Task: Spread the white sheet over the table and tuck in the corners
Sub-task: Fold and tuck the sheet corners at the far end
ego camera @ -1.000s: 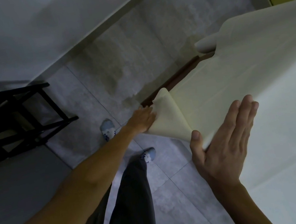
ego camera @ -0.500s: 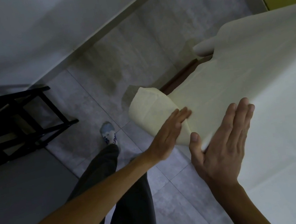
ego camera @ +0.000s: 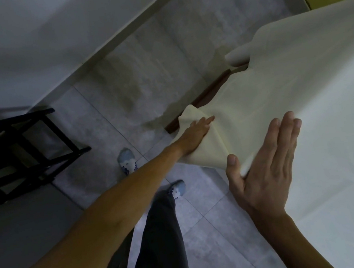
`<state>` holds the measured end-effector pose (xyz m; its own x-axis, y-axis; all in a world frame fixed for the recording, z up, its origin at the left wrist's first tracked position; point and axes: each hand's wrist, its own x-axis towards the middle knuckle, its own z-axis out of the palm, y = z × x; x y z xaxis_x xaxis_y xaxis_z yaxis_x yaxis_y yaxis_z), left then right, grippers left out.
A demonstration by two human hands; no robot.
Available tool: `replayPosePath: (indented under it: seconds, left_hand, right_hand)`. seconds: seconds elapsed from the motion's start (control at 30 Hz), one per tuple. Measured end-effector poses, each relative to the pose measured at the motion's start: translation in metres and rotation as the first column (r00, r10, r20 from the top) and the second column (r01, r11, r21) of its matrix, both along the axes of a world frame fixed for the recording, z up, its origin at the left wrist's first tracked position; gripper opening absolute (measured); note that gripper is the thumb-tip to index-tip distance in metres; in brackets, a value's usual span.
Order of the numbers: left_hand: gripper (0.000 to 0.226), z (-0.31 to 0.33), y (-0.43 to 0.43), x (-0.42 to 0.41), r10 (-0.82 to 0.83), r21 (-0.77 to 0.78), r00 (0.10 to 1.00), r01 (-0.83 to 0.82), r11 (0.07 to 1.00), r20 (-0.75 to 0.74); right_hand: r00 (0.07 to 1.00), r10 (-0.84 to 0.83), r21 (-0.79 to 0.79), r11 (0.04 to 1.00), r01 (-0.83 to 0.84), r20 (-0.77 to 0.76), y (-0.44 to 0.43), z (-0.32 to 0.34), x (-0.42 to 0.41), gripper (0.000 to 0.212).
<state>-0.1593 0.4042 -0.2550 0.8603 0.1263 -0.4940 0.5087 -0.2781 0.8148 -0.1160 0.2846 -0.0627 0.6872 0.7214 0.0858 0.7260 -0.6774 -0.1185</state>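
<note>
Dim, cool indoor light; soft shadows on floor; wide-angle bending at edges; slight blur.

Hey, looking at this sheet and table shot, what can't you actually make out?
Head view only.
Table: the white sheet covers it; only a brown edge strip shows.
Sheet fold under the left hand: the hand hides it.
Sheet edge behind the right hand: hidden by the hand.
Black rack: cut off by the left frame edge.
</note>
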Motion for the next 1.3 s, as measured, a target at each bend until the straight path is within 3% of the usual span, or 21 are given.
replayPosePath:
  seconds: [0.17,0.3,0.37,0.43,0.5,0.53,0.6,0.67,0.7,0.8,0.87,0.93,1.1,1.17,1.23,1.3]
  left_hand:
    - [0.055,0.015,0.02,-0.013,-0.097,0.055,0.976,0.11,0.992,-0.193]
    - [0.046,0.054,0.035,-0.037,-0.265,0.215,0.964,0.266,0.94,-0.032]
    - [0.043,0.047,0.038,-0.046,-0.372,0.201,0.928,0.365,0.909,-0.003]
    - [0.038,0.083,0.042,-0.047,-0.328,0.18,0.945,0.322,0.929,0.002]
    - [0.044,0.143,0.038,-0.043,-0.177,0.05,0.982,0.18,0.982,-0.066]
    - [0.047,0.168,0.038,-0.041,-0.135,0.178,0.991,0.137,0.974,-0.022]
    - [0.052,0.194,0.035,-0.031,-0.104,0.14,0.995,0.105,0.985,-0.012]
    - [0.054,0.217,0.033,-0.019,-0.106,0.112,0.993,0.1,0.989,0.05]
    - [0.055,0.224,0.032,-0.012,-0.169,0.184,0.981,0.149,0.972,0.097]
    - [0.059,0.229,0.02,0.014,-0.501,0.536,0.829,0.312,0.784,0.25]
    - [0.059,0.226,0.006,0.037,-0.739,0.71,0.63,0.407,0.575,0.238]
    - [0.059,0.218,-0.005,0.059,-0.858,0.798,0.49,0.451,0.4,0.154]
    - [0.066,0.217,-0.006,0.071,-0.876,0.847,0.48,0.45,0.284,0.039]
    - [0.067,0.222,-0.004,0.068,-0.884,0.847,0.466,0.456,0.273,0.034]
    - [0.068,0.226,-0.005,0.07,-0.882,0.834,0.471,0.487,0.26,0.0]
    - [0.069,0.23,-0.009,0.082,-0.857,0.826,0.516,0.489,0.282,-0.013]
  right_hand:
    - [0.997,-0.006,0.021,1.0,0.007,-0.075,0.001,0.005,-0.001,0.088]
    - [0.995,0.0,-0.022,1.0,-0.003,-0.1,0.0,0.011,-0.001,0.092]
    - [0.992,-0.02,-0.057,0.998,0.013,-0.127,0.0,0.015,-0.003,0.096]
    - [0.983,-0.047,-0.089,0.996,0.031,-0.178,0.001,0.021,-0.005,0.098]
    - [0.971,-0.046,-0.085,0.996,0.027,-0.236,0.001,0.028,-0.004,0.101]
    - [0.96,-0.045,-0.079,0.997,0.024,-0.275,0.0,0.031,-0.004,0.1]
    - [0.935,-0.112,-0.052,0.994,0.1,-0.336,-0.006,0.034,-0.004,0.094]
    - [0.883,-0.298,-0.022,0.95,0.311,-0.363,-0.014,0.035,-0.007,0.084]
    - [0.833,-0.406,-0.018,0.902,0.432,-0.375,-0.019,0.035,-0.01,0.08]
    - [0.72,-0.574,-0.064,0.797,0.601,-0.388,-0.034,0.027,-0.01,0.076]
    - [0.714,-0.609,-0.092,0.779,0.62,-0.345,-0.043,0.02,-0.006,0.075]
    - [0.693,-0.648,-0.086,0.747,0.659,-0.317,-0.055,0.016,0.003,0.075]
    - [0.665,-0.698,-0.135,0.71,0.691,-0.264,-0.153,0.015,0.041,0.079]
    - [0.63,-0.735,-0.171,0.674,0.719,-0.251,-0.201,0.017,0.056,0.083]
    - [0.534,-0.788,-0.181,0.599,0.78,-0.305,-0.227,0.025,0.067,0.086]
    - [0.571,-0.76,-0.132,0.629,0.766,-0.312,-0.214,0.031,0.076,0.083]
